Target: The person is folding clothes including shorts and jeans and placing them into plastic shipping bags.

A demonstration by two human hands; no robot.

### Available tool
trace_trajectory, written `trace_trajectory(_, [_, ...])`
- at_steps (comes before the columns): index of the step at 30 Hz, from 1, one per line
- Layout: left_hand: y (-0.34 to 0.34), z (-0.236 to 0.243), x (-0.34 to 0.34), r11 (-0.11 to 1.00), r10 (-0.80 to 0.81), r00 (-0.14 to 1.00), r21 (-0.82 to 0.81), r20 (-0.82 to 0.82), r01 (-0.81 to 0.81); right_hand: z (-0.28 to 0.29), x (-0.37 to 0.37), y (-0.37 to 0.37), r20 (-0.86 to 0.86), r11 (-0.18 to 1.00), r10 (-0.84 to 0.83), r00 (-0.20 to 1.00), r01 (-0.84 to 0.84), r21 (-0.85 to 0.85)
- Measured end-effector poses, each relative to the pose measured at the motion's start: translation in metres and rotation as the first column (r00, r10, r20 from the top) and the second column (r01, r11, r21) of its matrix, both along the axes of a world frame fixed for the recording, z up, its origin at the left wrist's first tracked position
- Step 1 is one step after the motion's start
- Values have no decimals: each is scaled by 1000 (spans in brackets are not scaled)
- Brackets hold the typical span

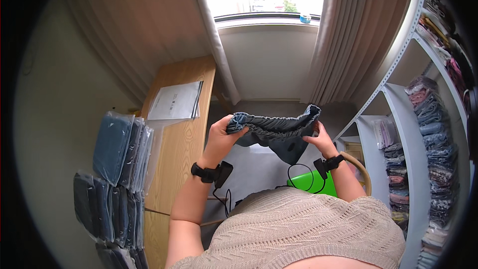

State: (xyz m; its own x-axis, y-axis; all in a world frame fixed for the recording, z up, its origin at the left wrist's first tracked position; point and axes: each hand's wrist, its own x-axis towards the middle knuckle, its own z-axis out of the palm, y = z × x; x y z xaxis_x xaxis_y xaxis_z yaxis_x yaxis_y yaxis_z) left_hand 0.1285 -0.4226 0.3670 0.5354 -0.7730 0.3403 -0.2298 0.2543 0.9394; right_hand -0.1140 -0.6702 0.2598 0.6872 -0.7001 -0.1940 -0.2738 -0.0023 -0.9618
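Observation:
Between my two hands hangs a dark blue denim garment (pixel 286 145) with a gathered elastic waistband. Its waist opening faces up and is stretched wide from side to side; the lower part droops to a point, and whether it has legs cannot be made out. My left hand (pixel 222 133) grips the left end of the waistband, thumb toward the inside edge. At the other end, my right hand (pixel 322 140) is closed on the waistband, its fingers partly hidden behind the cloth. A black strapped device with a cable sits on each wrist.
On the left stands a wooden table (pixel 177 144) with a flat plastic bag (pixel 175 101) and stacks of bagged folded clothes (pixel 113 147). Metal shelves (pixel 406 119) full of folded garments line the right. A bright green object (pixel 318 183) and a curved wooden chair part (pixel 359 167) are close to me.

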Motion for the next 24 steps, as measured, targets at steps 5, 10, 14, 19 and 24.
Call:
trace_trajectory(5, [-30, 27, -16, 978, -208, 970, 46, 126, 203, 9, -12, 15, 185, 941, -165, 969, 211, -265])
trace_trajectory(10, [-27, 47, -17, 982, -186, 981, 7, 57, 186, 20, -11, 8, 206, 989, -133, 970, 143, -32])
trace_trajectory(14, [-24, 51, -11, 987, -157, 985, -4, 74, 158, 3, 13, -11, 303, 990, 45, 952, -83, 112])
trace_trajectory(19, [-8, 47, -2, 997, -67, 997, -26, 26, 68, 25, 37, 6, 311, 817, 391, 866, -482, 317])
trace_trajectory(24, [35, 28, 40, 993, 108, 974, -30, -201, -117, 42, 44, -3, 345, 949, 126, 930, -215, 232])
